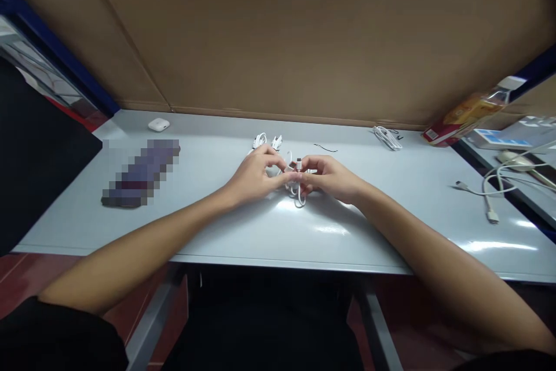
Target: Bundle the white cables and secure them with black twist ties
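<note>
Cable (pixel 299 198) bunched between left hand (pixel 254 175) and right hand (pixel 330 179), both pinching it.

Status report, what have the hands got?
Left hand and right hand together on a white cable, connector up. Another coiled cable beyond them.

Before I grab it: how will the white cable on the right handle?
Probably floppy and light: the white cable lies in slack curves on the table. Its heavier-looking connector will likely swing when lifted. The far end runs off to the right, so it may snag.
</note>
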The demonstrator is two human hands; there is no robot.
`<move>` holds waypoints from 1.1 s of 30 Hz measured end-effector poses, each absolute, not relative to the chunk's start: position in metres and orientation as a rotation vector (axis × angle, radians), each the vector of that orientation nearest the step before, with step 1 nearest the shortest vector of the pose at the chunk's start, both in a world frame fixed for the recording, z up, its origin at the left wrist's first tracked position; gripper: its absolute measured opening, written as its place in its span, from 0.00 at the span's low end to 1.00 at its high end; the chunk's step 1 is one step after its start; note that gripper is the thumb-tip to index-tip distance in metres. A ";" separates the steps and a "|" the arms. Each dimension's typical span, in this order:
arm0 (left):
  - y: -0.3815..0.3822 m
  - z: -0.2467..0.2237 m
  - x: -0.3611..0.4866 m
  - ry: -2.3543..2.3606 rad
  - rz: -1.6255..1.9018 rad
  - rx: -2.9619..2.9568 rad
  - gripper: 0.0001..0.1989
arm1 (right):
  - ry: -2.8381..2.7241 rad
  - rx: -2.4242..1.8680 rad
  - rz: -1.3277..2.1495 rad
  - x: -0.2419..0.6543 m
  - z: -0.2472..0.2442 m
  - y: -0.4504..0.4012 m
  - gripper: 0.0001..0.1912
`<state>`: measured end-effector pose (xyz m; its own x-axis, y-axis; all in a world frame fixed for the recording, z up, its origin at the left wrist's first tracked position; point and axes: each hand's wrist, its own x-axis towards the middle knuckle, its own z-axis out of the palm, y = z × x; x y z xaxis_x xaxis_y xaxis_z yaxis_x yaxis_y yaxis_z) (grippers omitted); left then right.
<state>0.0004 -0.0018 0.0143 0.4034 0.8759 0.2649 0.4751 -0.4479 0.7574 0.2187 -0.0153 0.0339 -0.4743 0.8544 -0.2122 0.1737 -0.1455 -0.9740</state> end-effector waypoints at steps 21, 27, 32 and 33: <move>-0.002 0.000 0.005 0.875 0.967 1.823 0.11 | -1.952 -1.091 1.076 0.225 0.027 -0.013 0.09; -0.006 0.000 0.006 0.809 1.078 1.880 0.06 | -2.094 -0.954 0.671 0.224 0.031 -0.018 0.05; 0.006 0.017 -0.002 0.906 0.980 1.839 0.15 | -2.011 -1.089 0.930 0.235 0.044 -0.013 0.06; 0.010 0.023 -0.007 0.925 0.959 1.833 0.17 | -2.000 -1.138 1.024 0.242 0.049 -0.011 0.09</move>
